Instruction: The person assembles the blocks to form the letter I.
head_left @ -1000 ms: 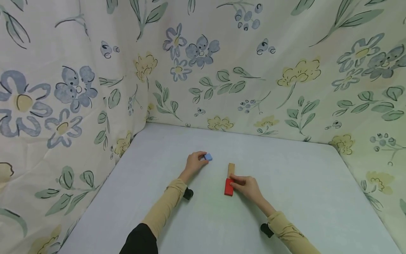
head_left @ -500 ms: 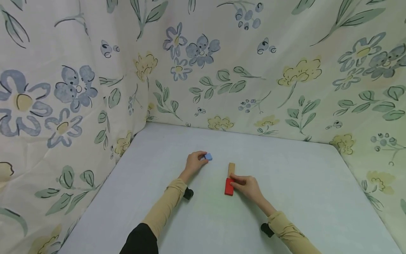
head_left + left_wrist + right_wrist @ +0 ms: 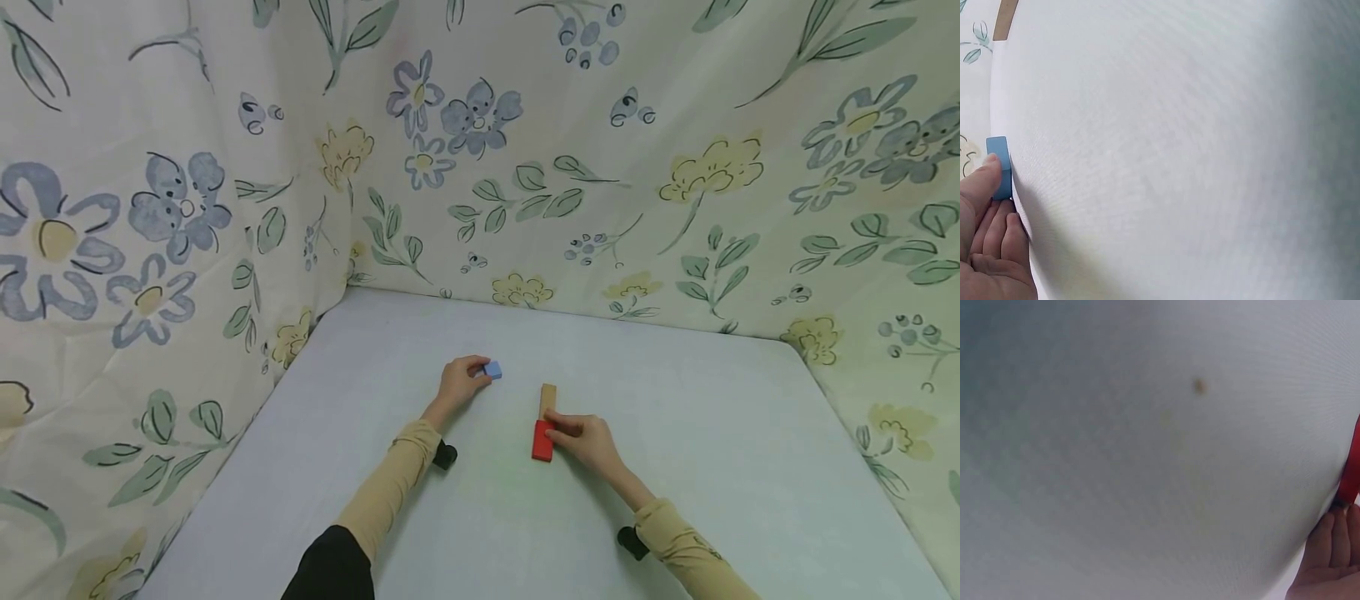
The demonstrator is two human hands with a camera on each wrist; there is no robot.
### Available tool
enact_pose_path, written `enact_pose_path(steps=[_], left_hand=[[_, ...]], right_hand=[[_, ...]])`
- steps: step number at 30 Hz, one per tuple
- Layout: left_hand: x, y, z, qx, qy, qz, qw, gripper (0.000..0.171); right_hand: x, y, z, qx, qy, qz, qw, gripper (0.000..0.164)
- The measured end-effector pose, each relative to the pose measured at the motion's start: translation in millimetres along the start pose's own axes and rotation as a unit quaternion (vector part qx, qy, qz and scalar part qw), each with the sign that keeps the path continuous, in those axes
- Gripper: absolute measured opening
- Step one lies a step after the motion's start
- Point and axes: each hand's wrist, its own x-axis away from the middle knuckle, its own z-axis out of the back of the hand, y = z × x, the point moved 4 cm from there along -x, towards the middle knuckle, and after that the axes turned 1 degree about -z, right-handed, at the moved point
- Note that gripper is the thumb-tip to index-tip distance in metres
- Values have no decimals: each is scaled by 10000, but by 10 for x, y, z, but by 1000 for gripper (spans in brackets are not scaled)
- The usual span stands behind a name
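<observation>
Left of centre in the head view, my left hand [image 3: 457, 385] pinches a small blue block [image 3: 492, 370] between thumb and fingers. The left wrist view shows the thumb pressed on the face of this blue block [image 3: 999, 153], low over the white surface. My right hand [image 3: 588, 440] has its thumb and index finger on a red rectangular block [image 3: 542, 443], gripping it from the right side. A plain wooden block [image 3: 548, 399] lies lengthwise at the red block's far end. At the right wrist view's edge, fingers meet the red block [image 3: 1352, 469], mostly out of frame.
The white table [image 3: 675, 392] lies under both arms. Cloth with printed flowers [image 3: 480, 208] hangs along the back and sides. Black devices [image 3: 445, 456] sit at the wrists, below the tan sleeves. A small brown spot [image 3: 1199, 386] shows on the white surface.
</observation>
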Motion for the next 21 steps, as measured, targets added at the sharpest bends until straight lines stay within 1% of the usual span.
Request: enact_pose_path(steps=[3, 6, 7, 10, 13, 14, 15, 18, 21], left_hand=[[-7, -13, 8, 141, -36, 13, 9999, 34], [-28, -49, 11, 201, -57, -104, 9997, 34], [-44, -73, 9, 221, -28, -272, 9994, 33], [-52, -93, 7, 238, -57, -319, 9992, 33], [-30, -66, 15, 307, -66, -214, 9993, 33], [-12, -36, 21, 282, -93, -56, 9995, 33], [1, -14, 27, 261, -84, -12, 9996, 33], [23, 39, 36, 113, -31, 37, 9999, 32], [29, 60, 37, 30, -13, 51, 10000, 33]], right_hand=[[-5, 4, 0, 30, 14, 18, 10000, 36], [-7, 8, -2, 67, 54, 85, 9999, 36], [-7, 8, -1, 64, 67, 100, 9999, 36], [-8, 11, -2, 37, 69, 113, 9999, 36], [-9, 11, -5, 20, 34, 93, 9999, 36], [-9, 11, -8, 28, 22, 95, 9999, 36], [-9, 9, -8, 35, 23, 97, 9999, 36], [-7, 5, -9, 42, 20, 74, 10000, 36], [-8, 6, -7, 49, 46, 7, 10000, 36]])
